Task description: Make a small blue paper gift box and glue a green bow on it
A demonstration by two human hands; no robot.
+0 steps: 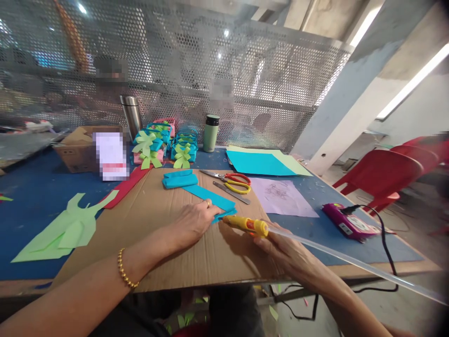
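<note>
My right hand [280,245] is closed around a yellow hot glue gun [247,224], a long clear glue stick [315,243] running out of its back. Its nozzle points left, at the folded end of a blue paper strip [212,197]. My left hand [194,217] presses on that strip with its fingers bent around the near edge, a ring on one finger. Just beyond lies a folded blue paper piece [180,180]. Scissors [228,179] with red and yellow handles and a flat metal blade [231,192] rest on the cardboard sheet [140,243] under my hands.
Green paper cutouts [70,229] lie at left beside a red strip [128,187]. Behind stand finished-looking blue paper baskets [184,145], a steel flask [131,117], a green tumbler [211,133] and a cardboard box [75,152]. A purple power strip [351,222] with a black cord sits at right.
</note>
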